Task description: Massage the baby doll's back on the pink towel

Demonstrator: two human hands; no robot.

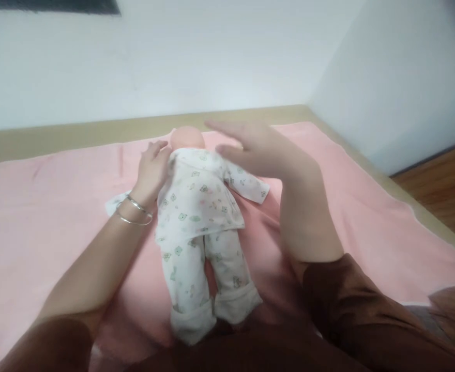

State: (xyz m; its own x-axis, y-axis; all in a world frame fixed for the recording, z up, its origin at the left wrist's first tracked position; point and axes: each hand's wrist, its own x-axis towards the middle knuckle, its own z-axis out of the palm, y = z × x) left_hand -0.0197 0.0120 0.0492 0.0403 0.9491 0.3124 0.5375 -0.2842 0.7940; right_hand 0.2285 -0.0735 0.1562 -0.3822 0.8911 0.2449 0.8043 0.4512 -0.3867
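dark brown sleeves (351, 292), bare forearms (91, 274), 2 thin silver bangles (138, 205) on left wrist (143, 193)

**A plain room indoors**

White walls (196, 62) meet in a corner, and brown wood-look floor (444, 181) shows at right. A pink cloth (361, 206), with a dressed doll (198, 194) on it, lies over a tan surface (57, 139). Whether it is a home or a training room, I cannot tell.
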